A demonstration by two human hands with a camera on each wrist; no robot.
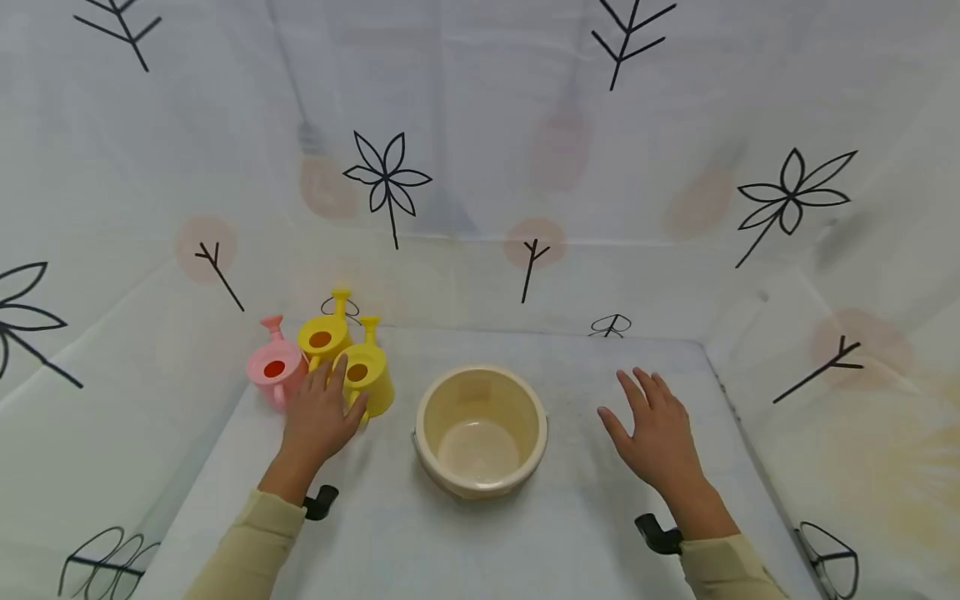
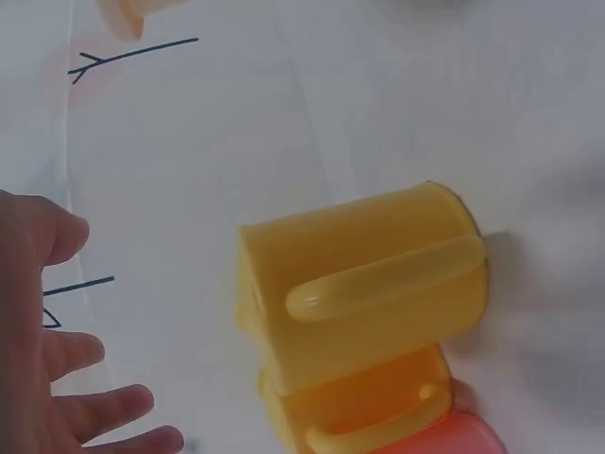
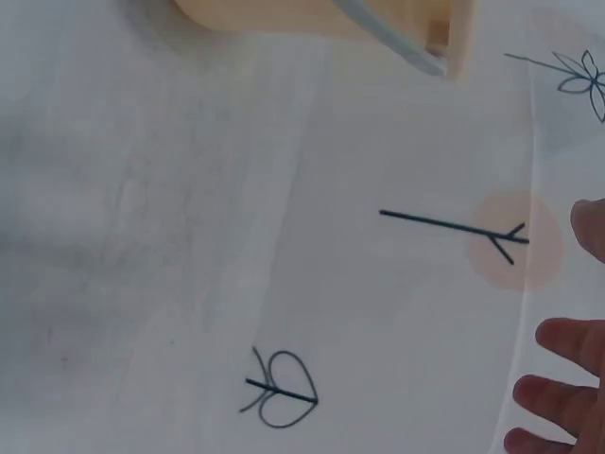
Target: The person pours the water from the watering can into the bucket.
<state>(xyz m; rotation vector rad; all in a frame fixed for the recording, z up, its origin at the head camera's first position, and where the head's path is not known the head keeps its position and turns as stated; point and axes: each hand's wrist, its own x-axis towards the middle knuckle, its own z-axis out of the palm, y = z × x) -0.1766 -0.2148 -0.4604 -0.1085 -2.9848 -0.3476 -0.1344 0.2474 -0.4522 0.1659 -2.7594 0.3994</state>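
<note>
Three small watering cans stand grouped at the back left of the table. One is pink [image 1: 273, 367], a yellow can [image 1: 324, 335] is beside it, and another yellow can [image 1: 379, 385] stands nearest the bucket. My left hand [image 1: 321, 413] hovers over their near side with fingers spread, holding nothing; in the left wrist view a gap shows between it and the nearest yellow can [image 2: 369, 284]. A cream bucket [image 1: 480, 492] with a wire handle stands upright in the middle, its inside bare. Off to the bucket's right, my right hand [image 1: 657, 432] is held with fingers spread, holding nothing.
The table has a white cover [image 1: 390, 542]. Pale cloth walls [image 1: 465, 283] with printed leaves and flowers rise behind it and at both sides. The bucket's grey handle [image 3: 388, 36] hangs down along its side.
</note>
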